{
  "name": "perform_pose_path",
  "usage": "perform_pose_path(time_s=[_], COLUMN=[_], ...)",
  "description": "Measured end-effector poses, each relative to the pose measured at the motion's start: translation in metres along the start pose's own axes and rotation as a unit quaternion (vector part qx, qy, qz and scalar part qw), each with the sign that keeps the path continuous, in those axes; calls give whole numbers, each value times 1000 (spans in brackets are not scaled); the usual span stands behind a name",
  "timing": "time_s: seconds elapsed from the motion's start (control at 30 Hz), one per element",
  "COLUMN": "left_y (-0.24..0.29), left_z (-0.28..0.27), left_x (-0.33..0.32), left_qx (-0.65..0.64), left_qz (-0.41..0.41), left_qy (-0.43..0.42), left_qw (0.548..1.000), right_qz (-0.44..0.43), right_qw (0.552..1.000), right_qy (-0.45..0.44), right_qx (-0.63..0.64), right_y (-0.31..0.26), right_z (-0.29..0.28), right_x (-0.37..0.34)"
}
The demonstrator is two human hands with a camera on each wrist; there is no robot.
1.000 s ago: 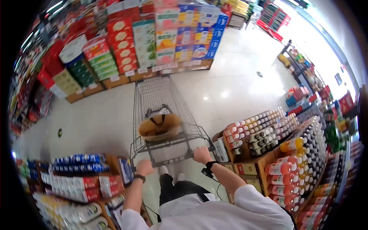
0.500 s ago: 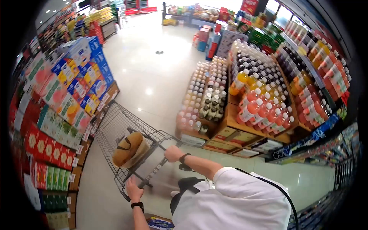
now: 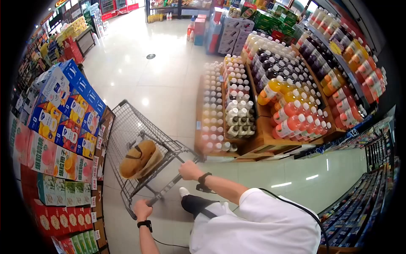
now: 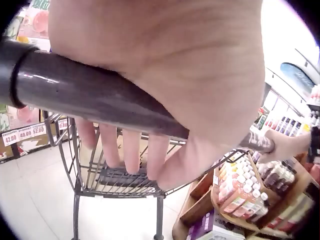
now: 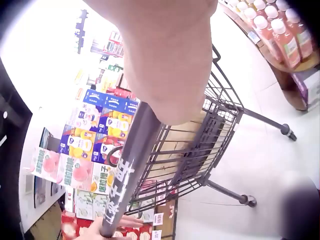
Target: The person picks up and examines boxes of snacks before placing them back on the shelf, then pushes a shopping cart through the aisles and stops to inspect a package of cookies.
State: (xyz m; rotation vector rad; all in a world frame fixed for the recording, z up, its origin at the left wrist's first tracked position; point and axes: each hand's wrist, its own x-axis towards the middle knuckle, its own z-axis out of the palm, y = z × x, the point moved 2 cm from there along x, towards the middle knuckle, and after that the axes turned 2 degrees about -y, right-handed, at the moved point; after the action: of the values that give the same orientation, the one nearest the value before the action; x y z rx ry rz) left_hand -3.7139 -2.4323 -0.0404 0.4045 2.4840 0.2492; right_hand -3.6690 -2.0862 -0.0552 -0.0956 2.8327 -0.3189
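Note:
A dark wire shopping cart (image 3: 135, 122) stands before the person, with a tan bag (image 3: 141, 158) with a black strap inside. Its bar handle (image 4: 95, 92) runs between both hands. At the handle's left end, the left hand (image 3: 143, 209) presses its palm on the bar; in the left wrist view its fingers (image 4: 132, 152) extend past the bar, fairly straight. The right hand (image 3: 190, 170) grips the other end of the handle, its fingers mostly hidden in the right wrist view.
Stacked drink cartons (image 3: 63, 122) line the left, close beside the cart's basket. Shelves of bottled drinks (image 3: 292, 118) stand on the right. Pale tiled floor (image 3: 165, 89) stretches ahead between them, with a drain cover (image 3: 151, 56). A dark shelf rack (image 3: 359, 203) stands at lower right.
The view and cart have swung right, from facing the carton stacks towards the aisle. The left hand's fingers, spread half a second ago, now lie over the bar. The right hand keeps its grip.

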Motion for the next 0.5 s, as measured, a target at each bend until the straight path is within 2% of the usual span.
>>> perform_pose_path(time_s=[0.27, 0.37, 0.5], left_y=[-11, -6, 3], left_z=[-96, -137, -194], left_x=[154, 214, 303], left_qx=[19, 46, 33], left_qz=[108, 163, 206], left_qy=[39, 89, 87], left_qw=[993, 982, 974], right_qz=[55, 83, 128], right_qw=[998, 996, 992], right_qy=[-1, 1, 12], right_qx=[7, 11, 21], right_y=[30, 48, 74], right_z=[-50, -67, -84], right_x=[123, 170, 240])
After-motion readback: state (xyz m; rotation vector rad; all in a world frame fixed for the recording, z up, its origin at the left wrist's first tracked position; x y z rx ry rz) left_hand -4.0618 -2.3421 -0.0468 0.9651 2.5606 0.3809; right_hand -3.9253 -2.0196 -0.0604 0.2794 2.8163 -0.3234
